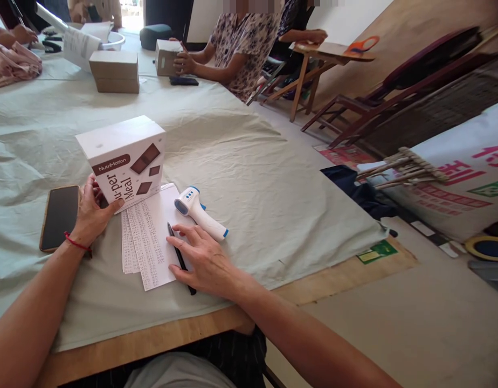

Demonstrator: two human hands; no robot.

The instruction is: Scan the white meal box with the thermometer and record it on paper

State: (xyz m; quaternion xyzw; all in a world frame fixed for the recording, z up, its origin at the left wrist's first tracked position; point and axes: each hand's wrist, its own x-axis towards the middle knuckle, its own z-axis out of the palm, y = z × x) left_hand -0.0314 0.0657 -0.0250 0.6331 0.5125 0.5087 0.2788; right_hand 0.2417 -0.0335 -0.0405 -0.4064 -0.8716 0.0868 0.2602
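Note:
My left hand grips the lower left corner of a white NutriMotion box, thumb on its printed front and the other fingers partly hidden behind. The box stands tilted at the top of some papers. Sheets with small rows of writing lie fanned over white paper. My right hand rests over the paper's right side, fingers apart, around a black pen lying there; the fingertips are close to the pen or touching it. Just beyond that hand lies a white and blue infrared thermometer.
A phone lies left of my left hand. Farther back are a cardboard box, a white basin and a dark case. Across the table a person holds another box. Orange scissors lie on a wooden stool.

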